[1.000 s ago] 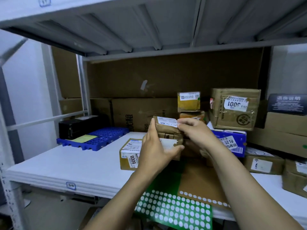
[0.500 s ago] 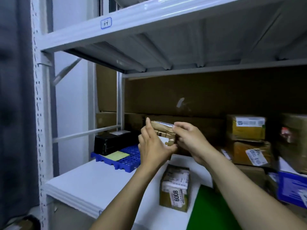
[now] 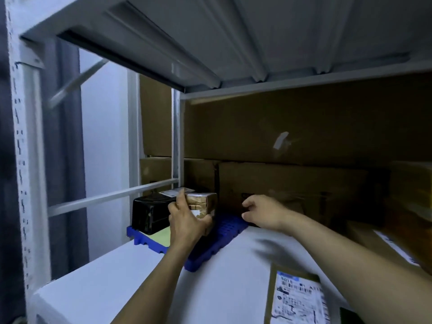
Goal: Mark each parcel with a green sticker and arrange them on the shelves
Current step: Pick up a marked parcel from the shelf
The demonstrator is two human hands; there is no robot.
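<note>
The small taped parcel is gripped in the left hand, fingers and thumb curled round it, low over the blue pallet just right of the black box, while the empty, loosely curled right hand is held apart.

The left hand hid most of the near face of the small brown tape-wrapped cardboard parcel and the right end of the glossy black box. The right hand was smeared by motion. The bottom edge cut off the flat white-labelled cardboard parcel; its print was unreadable.
</note>
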